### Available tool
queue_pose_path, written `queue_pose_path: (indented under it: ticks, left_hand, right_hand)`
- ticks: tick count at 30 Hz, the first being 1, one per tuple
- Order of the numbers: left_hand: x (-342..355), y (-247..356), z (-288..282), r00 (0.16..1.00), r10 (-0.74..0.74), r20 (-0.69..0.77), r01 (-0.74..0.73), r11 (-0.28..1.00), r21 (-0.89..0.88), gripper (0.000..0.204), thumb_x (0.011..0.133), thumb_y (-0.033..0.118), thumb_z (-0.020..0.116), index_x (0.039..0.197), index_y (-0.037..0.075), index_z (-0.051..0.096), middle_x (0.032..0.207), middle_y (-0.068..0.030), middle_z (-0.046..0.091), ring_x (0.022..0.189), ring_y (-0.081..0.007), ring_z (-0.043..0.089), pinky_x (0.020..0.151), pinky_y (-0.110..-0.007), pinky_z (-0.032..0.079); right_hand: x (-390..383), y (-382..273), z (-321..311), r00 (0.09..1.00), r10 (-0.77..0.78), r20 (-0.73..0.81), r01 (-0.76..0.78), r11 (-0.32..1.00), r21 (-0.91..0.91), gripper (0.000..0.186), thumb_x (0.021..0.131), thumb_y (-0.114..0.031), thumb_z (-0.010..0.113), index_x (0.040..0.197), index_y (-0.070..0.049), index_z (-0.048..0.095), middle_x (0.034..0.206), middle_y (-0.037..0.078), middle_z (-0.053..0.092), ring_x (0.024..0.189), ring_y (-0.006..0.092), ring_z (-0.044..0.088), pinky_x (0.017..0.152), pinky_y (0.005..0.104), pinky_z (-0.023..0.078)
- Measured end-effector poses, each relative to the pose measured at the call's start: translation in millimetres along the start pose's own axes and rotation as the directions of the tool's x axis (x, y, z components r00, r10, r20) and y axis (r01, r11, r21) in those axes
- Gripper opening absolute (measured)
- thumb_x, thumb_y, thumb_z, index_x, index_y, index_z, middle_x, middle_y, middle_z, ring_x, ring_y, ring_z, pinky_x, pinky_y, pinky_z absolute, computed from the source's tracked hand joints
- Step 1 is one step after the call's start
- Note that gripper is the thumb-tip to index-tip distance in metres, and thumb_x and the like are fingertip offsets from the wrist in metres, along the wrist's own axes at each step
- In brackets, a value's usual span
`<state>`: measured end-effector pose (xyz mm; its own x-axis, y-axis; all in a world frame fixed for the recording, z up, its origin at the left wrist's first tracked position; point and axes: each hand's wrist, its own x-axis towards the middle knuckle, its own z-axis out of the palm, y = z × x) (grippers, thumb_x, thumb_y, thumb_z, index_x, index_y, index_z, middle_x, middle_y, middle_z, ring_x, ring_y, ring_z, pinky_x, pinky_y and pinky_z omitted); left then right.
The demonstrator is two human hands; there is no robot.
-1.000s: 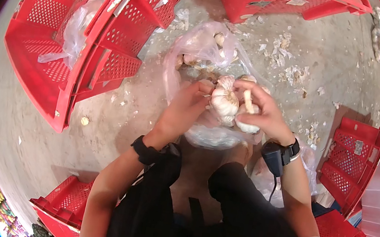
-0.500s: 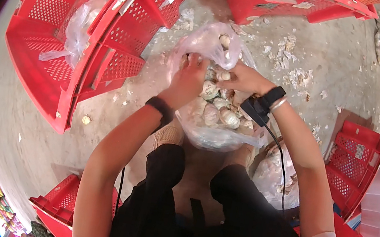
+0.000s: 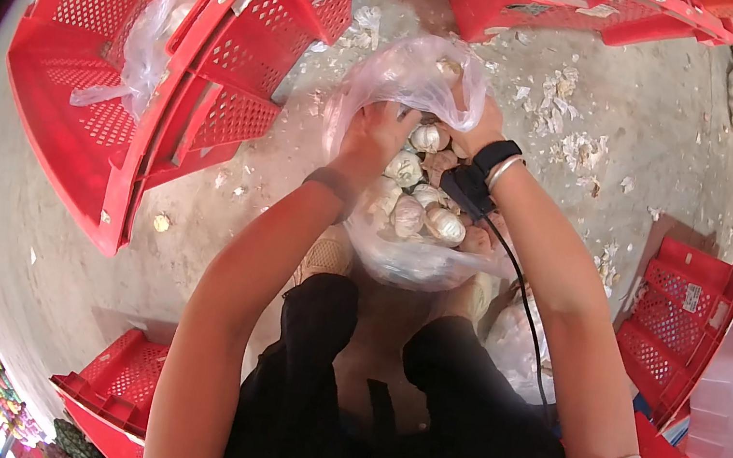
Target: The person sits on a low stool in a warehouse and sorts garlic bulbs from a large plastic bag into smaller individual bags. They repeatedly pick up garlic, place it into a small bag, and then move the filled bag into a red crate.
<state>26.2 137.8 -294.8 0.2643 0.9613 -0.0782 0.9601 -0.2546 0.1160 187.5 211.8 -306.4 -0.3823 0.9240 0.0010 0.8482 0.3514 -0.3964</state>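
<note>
left hand (image 3: 375, 135), right hand (image 3: 485, 128) at one bag (image 3: 398, 66), several garlic bulbs (image 3: 443, 226); finger spread, hold: can't tell

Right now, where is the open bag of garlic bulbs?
In the head view, the garlic bag sits on the floor, just above centre, right of the upper-left red crate.

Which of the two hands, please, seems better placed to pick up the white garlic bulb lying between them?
Probably the left hand: it shows close beside that garlic bulb, while the right hand is partly hidden behind the plastic bag.
</note>
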Motion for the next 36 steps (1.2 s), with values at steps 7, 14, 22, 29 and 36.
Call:
queue_pose_path:
  ticks: [7,14,22,29,36]
  left_hand:
    - [-13.7,-7.2,-9.4,0.992,-0.011,0.127,0.037,0.979,-0.2,0.031,0.078,0.008,0.055,0.109,0.006,0.053,0.123,-0.0149,0.042,0.102,-0.0323,0.053,0.085,-0.042,0.047]
    - [-67.9,-0.6,-74.2,0.933,-0.078,0.351,0.307,-0.334,-0.891,0.032,0.082,0.01,0.059,0.112,0.005,0.05,0.096,-0.0047,0.053,0.088,-0.0141,0.054,0.07,-0.028,0.049]
    - [-80.9,28.3,-108.0,0.988,-0.152,0.04,0.066,0.173,-0.983,0.043,0.065,0.002,0.073,0.102,0.004,0.051,0.092,-0.0015,0.054,0.089,-0.0087,0.051,0.082,-0.025,0.042]
    - [-81.4,40.4,-109.5,0.995,-0.092,-0.034,-0.007,0.28,-0.96,0.043,0.063,-0.001,0.07,0.101,0.005,0.051,0.093,-0.0047,0.056,0.09,-0.0123,0.054,0.081,-0.026,0.044]
    - [-66.1,51.3,-87.4,0.987,-0.051,0.153,0.161,0.374,-0.913,0.051,0.063,0.007,0.075,0.107,0.004,0.048,0.101,-0.0115,0.056,0.095,-0.022,0.056,0.084,-0.032,0.044]
  right_hand:
    - [0.5,-10.8,-24.0,0.974,0.013,0.226,-0.057,0.981,0.187,0.05,0.067,-0.027,0.07,0.11,-0.007,0.054,0.105,0.019,0.056,0.098,0.034,0.055,0.08,0.0422,0.046]
    - [-58.9,-41.1,-87.8,0.998,-0.042,0.053,-0.003,0.753,0.659,0.064,0.065,-0.002,0.072,0.123,-0.004,0.044,0.106,0.008,0.051,0.097,0.0164,0.053,0.082,0.0293,0.045]
    - [-115.1,-70.9,-123.3,0.997,-0.083,0.005,0.049,0.631,0.775,0.067,0.062,0.0,0.072,0.123,-0.006,0.045,0.109,0.008,0.046,0.112,0.0197,0.044,0.092,0.0291,0.038]
    - [-123.9,-80.5,-132.1,0.987,-0.016,0.159,-0.147,0.305,0.941,0.052,0.067,-0.003,0.073,0.113,-0.007,0.049,0.111,0.002,0.05,0.103,0.0109,0.048,0.089,0.0262,0.039]
    - [-120.3,-59.0,-111.4,0.979,0.038,0.202,-0.195,0.486,0.852,0.038,0.072,-0.009,0.072,0.104,-0.004,0.052,0.105,0.007,0.055,0.099,0.0155,0.051,0.087,0.0285,0.04]
